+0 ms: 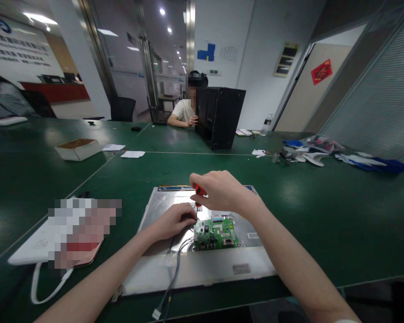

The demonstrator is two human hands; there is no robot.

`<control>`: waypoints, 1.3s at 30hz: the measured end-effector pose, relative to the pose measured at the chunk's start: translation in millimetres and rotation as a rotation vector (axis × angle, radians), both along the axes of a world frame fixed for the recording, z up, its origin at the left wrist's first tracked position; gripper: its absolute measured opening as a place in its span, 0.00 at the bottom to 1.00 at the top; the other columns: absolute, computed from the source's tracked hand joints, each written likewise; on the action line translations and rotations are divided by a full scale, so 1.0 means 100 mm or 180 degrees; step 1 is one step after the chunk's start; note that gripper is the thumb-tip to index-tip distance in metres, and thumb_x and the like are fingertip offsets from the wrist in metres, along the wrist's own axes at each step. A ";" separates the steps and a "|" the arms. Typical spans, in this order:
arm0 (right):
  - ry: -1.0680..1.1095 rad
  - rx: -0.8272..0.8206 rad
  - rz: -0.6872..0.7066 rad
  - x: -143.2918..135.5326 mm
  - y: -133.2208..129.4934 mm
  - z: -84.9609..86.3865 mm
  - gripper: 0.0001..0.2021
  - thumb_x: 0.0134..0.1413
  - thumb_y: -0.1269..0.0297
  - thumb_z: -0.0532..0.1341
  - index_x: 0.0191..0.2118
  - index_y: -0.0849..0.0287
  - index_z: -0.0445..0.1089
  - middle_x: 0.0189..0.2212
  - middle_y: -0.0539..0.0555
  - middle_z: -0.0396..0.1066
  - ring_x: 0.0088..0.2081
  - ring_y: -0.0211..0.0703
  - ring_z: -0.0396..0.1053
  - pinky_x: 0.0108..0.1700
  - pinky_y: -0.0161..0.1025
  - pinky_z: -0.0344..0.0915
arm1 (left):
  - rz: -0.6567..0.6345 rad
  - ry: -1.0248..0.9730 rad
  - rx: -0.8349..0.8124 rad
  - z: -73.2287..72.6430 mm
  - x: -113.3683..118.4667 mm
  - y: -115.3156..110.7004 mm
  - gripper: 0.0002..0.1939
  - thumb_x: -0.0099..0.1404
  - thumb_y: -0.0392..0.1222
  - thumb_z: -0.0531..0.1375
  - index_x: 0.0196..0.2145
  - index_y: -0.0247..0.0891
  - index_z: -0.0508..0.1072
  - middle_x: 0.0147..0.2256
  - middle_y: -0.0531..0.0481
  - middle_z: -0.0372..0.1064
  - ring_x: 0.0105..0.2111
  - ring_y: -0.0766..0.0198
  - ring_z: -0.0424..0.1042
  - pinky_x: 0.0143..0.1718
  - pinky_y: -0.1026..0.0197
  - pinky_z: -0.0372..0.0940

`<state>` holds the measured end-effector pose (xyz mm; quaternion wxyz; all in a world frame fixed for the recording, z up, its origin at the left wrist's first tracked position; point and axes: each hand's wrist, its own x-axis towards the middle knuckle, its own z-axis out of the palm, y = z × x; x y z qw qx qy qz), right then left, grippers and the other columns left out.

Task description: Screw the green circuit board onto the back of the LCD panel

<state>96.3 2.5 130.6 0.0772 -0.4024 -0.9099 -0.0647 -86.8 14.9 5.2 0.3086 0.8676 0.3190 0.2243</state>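
My right hand [218, 190] is closed around the red and black handle of a screwdriver [199, 190]. The screwdriver stands about upright, its tip pointing down at the upper left corner of a green circuit board [218, 233]. Beside that corner, the fingers of my left hand [178, 220] are pinched together close to the screwdriver tip; what they hold, if anything, is hidden. The board lies on the silver metal back of a flat display panel [202, 269]. Grey cables [179, 264] run from the board's left side over the panel's near edge, ending in a white connector [156, 313].
A white device and a pink one [87, 255], partly pixelated, lie left with a white cable [37, 287]. Across the green table [323, 215], a person [185, 110] sits behind a black computer case [220, 116]. An open box [79, 150] stands far left; plastic bags [323, 144] lie far right.
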 end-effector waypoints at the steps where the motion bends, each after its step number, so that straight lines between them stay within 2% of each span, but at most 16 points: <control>1: -0.0020 0.0031 -0.0021 0.00 0.01 -0.01 0.10 0.55 0.57 0.57 0.40 0.56 0.63 0.29 0.51 0.72 0.28 0.38 0.64 0.26 0.37 0.40 | -0.0004 0.0000 0.0002 0.00 0.00 0.00 0.03 0.62 0.34 0.58 0.33 0.36 0.72 0.32 0.50 0.70 0.34 0.63 0.67 0.37 0.62 0.61; 5: 0.0052 0.0064 0.0023 0.01 0.04 -0.03 0.12 0.54 0.53 0.57 0.40 0.55 0.63 0.29 0.51 0.72 0.28 0.39 0.64 0.26 0.37 0.41 | 0.0010 0.0005 0.0006 0.00 0.00 0.00 0.03 0.62 0.34 0.58 0.33 0.36 0.72 0.32 0.50 0.70 0.34 0.63 0.67 0.37 0.62 0.61; 10: 0.0141 -0.0039 0.0121 0.02 0.02 -0.02 0.08 0.54 0.60 0.57 0.39 0.56 0.62 0.30 0.51 0.72 0.28 0.38 0.64 0.26 0.37 0.43 | 0.0011 -0.0016 -0.0007 -0.03 -0.01 0.01 0.03 0.62 0.35 0.58 0.34 0.36 0.72 0.32 0.50 0.70 0.34 0.63 0.67 0.37 0.62 0.61; 14: 0.0169 -0.0176 0.0219 0.03 0.00 0.00 0.10 0.52 0.63 0.57 0.41 0.56 0.63 0.33 0.51 0.72 0.31 0.38 0.65 0.27 0.36 0.45 | 0.0016 -0.0045 0.0004 -0.04 -0.01 0.01 0.03 0.62 0.35 0.58 0.33 0.37 0.72 0.33 0.50 0.70 0.34 0.63 0.67 0.37 0.61 0.61; 20: 0.0050 -0.0117 0.0047 0.04 0.01 0.00 0.12 0.56 0.52 0.56 0.40 0.54 0.65 0.30 0.51 0.72 0.29 0.39 0.65 0.26 0.37 0.42 | 0.0030 -0.0018 -0.0016 -0.02 -0.01 0.00 0.03 0.62 0.35 0.57 0.33 0.37 0.71 0.33 0.50 0.69 0.34 0.63 0.67 0.36 0.62 0.61; 24: 0.0084 -0.0166 0.0166 0.03 -0.01 0.02 0.07 0.55 0.61 0.56 0.40 0.55 0.64 0.32 0.51 0.73 0.30 0.38 0.65 0.26 0.36 0.43 | 0.0043 -0.0004 0.0055 -0.04 -0.01 0.01 0.02 0.62 0.35 0.58 0.33 0.36 0.71 0.32 0.51 0.69 0.34 0.63 0.66 0.36 0.62 0.61; 27: 0.0162 -0.0240 0.0285 0.03 -0.04 0.03 0.10 0.52 0.66 0.56 0.42 0.56 0.63 0.33 0.52 0.73 0.31 0.38 0.65 0.27 0.36 0.45 | 0.0046 -0.0016 0.0080 -0.05 -0.01 0.00 0.02 0.62 0.35 0.57 0.33 0.36 0.70 0.32 0.51 0.68 0.33 0.63 0.66 0.36 0.62 0.61; 33: 0.0135 -0.0172 0.0131 0.02 -0.03 0.01 0.09 0.54 0.62 0.56 0.42 0.55 0.65 0.33 0.51 0.73 0.31 0.39 0.66 0.27 0.36 0.44 | -0.0049 0.0027 0.0163 -0.05 0.00 0.00 0.03 0.63 0.35 0.57 0.33 0.36 0.71 0.32 0.50 0.68 0.34 0.63 0.66 0.36 0.62 0.60; 39: 0.0041 -0.0163 0.0144 0.00 -0.04 0.03 0.10 0.55 0.63 0.56 0.44 0.55 0.64 0.33 0.52 0.73 0.31 0.38 0.66 0.27 0.36 0.44 | -0.0076 0.0058 0.0258 -0.04 0.01 0.00 0.03 0.63 0.36 0.56 0.34 0.37 0.70 0.33 0.49 0.69 0.35 0.61 0.66 0.37 0.60 0.60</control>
